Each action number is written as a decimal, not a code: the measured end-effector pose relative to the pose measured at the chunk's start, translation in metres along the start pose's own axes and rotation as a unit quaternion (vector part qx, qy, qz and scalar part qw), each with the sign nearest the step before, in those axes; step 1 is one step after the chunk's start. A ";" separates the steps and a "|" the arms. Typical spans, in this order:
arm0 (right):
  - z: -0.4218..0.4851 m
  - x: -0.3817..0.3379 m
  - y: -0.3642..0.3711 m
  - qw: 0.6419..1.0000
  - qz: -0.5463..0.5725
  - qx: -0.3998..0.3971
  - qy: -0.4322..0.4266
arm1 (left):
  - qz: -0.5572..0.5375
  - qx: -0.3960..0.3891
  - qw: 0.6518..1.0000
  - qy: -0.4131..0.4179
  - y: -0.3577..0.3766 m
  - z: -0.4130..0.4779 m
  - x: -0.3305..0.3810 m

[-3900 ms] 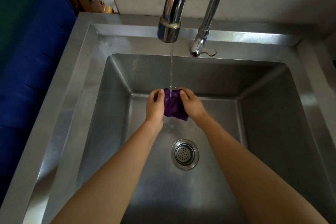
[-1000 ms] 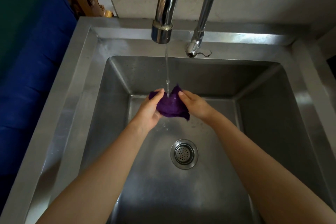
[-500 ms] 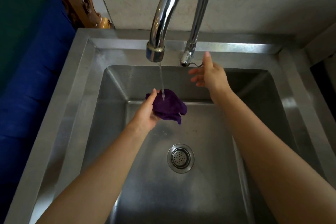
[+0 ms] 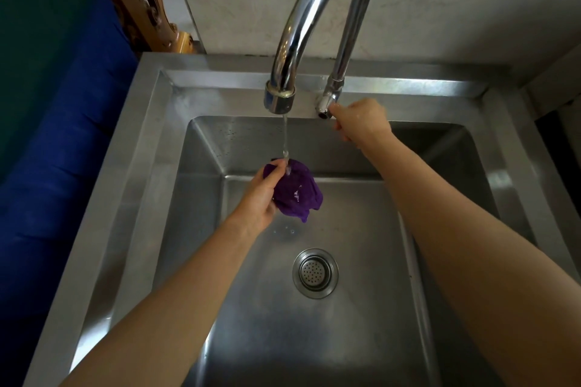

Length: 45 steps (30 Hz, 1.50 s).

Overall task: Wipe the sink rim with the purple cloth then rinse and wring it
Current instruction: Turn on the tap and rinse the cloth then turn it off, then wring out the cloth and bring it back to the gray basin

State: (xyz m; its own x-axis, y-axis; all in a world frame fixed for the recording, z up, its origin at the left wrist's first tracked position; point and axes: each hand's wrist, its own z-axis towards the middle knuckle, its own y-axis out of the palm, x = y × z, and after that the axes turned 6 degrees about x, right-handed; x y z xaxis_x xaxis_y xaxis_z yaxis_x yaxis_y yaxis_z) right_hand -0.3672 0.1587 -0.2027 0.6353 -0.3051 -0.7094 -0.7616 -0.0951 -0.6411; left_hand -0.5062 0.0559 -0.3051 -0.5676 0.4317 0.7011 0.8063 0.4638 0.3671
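Our left grip (image 4: 258, 198) squeezes the cloth (image 4: 297, 192) under the water to rinse it, while our right grip (image 4: 361, 122) closes on the tap handle (image 4: 323, 105).

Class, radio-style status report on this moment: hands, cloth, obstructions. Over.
Left hand gripping purple cloth under running water. Right hand closed at tap handle. Wringing not yet done. Nothing in the way.

We see a steel sink (image 4: 147, 148) carrying everything: a drain (image 4: 315, 273) sits in its floor toward 5 o'clock, and a curved tap (image 4: 330, 9) rises from the rim at 12 o'clock.
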 end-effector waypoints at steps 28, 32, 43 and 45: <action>0.003 0.028 0.001 0.953 0.277 -0.124 -0.006 | -0.027 0.028 0.998 -0.050 -0.005 -0.011 -0.007; 0.005 0.040 0.004 0.930 0.327 -0.169 -0.022 | -0.033 0.022 0.998 -0.040 -0.001 -0.010 -0.009; -0.034 0.102 0.034 0.905 0.228 -0.343 0.109 | -0.017 0.040 0.999 -0.023 0.017 -0.012 -0.011; -0.052 0.112 0.047 0.884 0.268 -0.355 0.146 | -0.010 0.034 0.999 -0.005 0.018 -0.010 -0.012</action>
State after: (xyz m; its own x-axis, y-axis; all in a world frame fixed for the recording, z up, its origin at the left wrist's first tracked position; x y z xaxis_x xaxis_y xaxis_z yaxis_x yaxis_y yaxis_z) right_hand -0.3381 0.0707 -0.2972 0.1781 -0.7081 -0.6833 -0.8971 -0.4022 0.1830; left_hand -0.4838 0.0515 -0.3008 -0.5857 0.4289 0.6877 0.7814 0.5242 0.3386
